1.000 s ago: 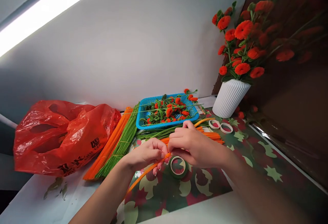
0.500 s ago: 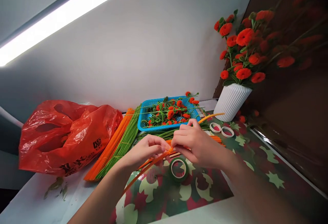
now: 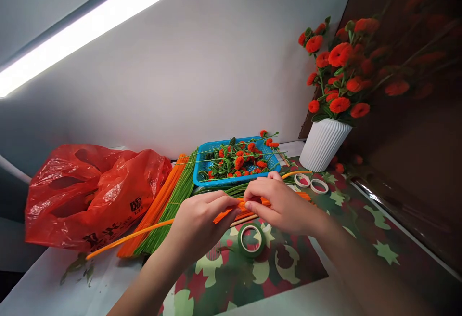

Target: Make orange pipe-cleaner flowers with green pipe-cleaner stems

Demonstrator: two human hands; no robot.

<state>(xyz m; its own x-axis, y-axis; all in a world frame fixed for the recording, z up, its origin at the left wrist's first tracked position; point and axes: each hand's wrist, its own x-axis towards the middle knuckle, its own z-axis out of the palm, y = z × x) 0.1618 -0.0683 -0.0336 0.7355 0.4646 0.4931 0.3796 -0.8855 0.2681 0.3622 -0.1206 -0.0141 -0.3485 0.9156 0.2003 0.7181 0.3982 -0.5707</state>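
An orange pipe cleaner point(image 3: 133, 235) runs between my hands, one end slanting out to the left and the other end showing beyond my right fingers. My left hand point(image 3: 200, 215) pinches it, palm down. Close beside it, my right hand point(image 3: 279, 205) has thumb and fingertips closed on the same stem, so the part between the fingers is mostly hidden. Just below the hands lies a roll of green tape point(image 3: 241, 244). Behind and under the fingers are loose orange pipe cleaners point(image 3: 265, 202) and green stems point(image 3: 236, 190).
A blue basket point(image 3: 197, 176) holds red-orange chenille flowers. Left of it lie orange point(image 3: 159, 205) and green pipe cleaner bundles point(image 3: 176, 200) and a red plastic bag point(image 3: 97, 195). Two white tape rolls point(image 3: 319, 186) sit near a white vase point(image 3: 323, 145) of flowers at right.
The pipe cleaner's left end has swung up and outward, from below my left wrist to far left. My left hand has turned more palm down; both hands remain close together.
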